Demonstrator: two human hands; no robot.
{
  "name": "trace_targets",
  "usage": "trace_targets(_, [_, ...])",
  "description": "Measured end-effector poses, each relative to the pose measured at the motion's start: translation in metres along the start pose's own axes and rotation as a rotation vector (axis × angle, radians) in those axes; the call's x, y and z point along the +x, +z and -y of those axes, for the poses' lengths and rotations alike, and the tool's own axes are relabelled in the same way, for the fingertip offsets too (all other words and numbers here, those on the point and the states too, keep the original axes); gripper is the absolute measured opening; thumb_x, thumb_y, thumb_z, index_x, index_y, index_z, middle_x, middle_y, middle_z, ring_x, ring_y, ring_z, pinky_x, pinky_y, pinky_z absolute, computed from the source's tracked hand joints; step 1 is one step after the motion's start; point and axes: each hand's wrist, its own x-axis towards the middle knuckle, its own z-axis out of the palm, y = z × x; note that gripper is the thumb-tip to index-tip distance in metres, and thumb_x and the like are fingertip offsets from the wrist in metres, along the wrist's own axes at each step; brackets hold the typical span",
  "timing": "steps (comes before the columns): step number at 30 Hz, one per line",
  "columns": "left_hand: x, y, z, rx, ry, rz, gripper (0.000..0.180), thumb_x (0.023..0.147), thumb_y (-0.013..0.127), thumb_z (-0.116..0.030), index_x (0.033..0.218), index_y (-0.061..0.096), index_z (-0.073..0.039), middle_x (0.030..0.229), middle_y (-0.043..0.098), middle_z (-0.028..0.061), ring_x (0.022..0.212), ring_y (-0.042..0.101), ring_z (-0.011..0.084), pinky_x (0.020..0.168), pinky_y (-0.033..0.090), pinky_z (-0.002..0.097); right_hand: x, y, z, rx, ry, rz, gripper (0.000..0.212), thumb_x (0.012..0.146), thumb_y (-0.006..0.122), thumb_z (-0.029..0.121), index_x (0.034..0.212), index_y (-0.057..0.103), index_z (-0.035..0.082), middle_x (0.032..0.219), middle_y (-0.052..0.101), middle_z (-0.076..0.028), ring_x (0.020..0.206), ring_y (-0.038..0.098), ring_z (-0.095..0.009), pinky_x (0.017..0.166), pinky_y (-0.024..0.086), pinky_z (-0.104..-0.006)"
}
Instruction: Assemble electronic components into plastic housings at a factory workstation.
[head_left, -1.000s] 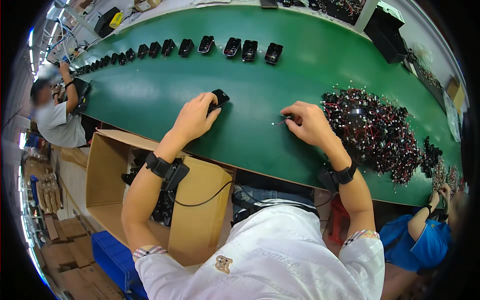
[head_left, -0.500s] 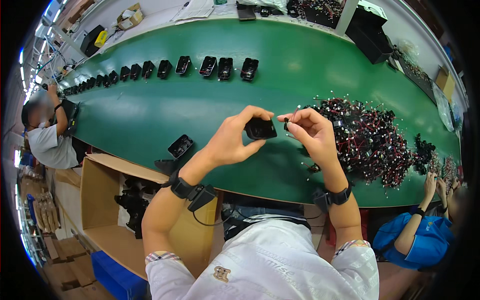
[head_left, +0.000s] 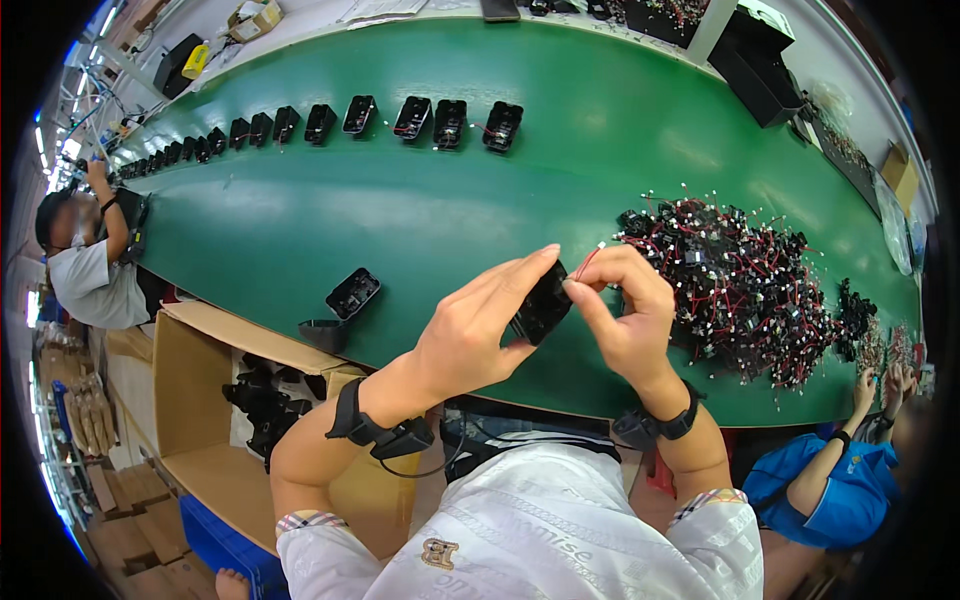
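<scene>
My left hand (head_left: pixel 478 325) grips a black plastic housing (head_left: pixel 545 306), tilted with its open side toward my right hand. At the housing's upper rim, my right hand (head_left: pixel 628 305) pinches a small wired part with red and dark leads (head_left: pixel 590 258) and a white connector on their end. The part's body is hidden by my fingers and the housing. To the right lies a large heap of black parts with red wires and white connectors (head_left: pixel 735 290). Another open black housing (head_left: pixel 354 293) rests on the green table left of my left hand, beside a further black piece (head_left: pixel 323 335).
A row of black housings (head_left: pixel 411 119) runs along the green table (head_left: pixel 400 210) to the far left. An open cardboard box (head_left: pixel 200 400) with black parts stands lower left, above a blue crate (head_left: pixel 225 555). Co-workers sit at left (head_left: pixel 95 270) and right (head_left: pixel 825 490).
My left hand has tilted the housing and brought it slightly lower. The small wired part in my right hand, earlier held apart from the housing, is now at its rim.
</scene>
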Motion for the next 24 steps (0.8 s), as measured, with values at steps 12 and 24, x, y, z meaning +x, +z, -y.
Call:
trace_targets(12, [0.0, -0.004, 0.01, -0.417, -0.198, -0.023, 0.044, 0.066, 0.073, 0.004, 0.103, 0.049, -0.001, 0.122, 0.059, 0.0165, 0.093, 0.066, 0.0276, 0.077, 0.054, 0.0346, -0.004, 0.004, 0.001, 0.094, -0.068, 0.092, 0.012, 0.074, 0.073, 0.0, 0.083, 0.066, 0.001, 0.087, 0.066, -0.009, 0.076, 0.063, -0.016, 0.066, 0.051, -0.0274])
trace_targets(24, [-0.005, 0.003, 0.007, -0.157, -0.096, -0.004, 0.052, 0.062, 0.077, -0.001, 0.109, 0.054, -0.003, 0.117, 0.061, 0.0131, 0.101, 0.061, 0.0317, 0.082, 0.052, 0.0374, -0.012, 0.008, 0.005, 0.279, 0.116, 0.11, 0.009, 0.077, 0.071, 0.001, 0.082, 0.064, -0.002, 0.086, 0.066, -0.01, 0.072, 0.061, -0.015, 0.065, 0.049, -0.0248])
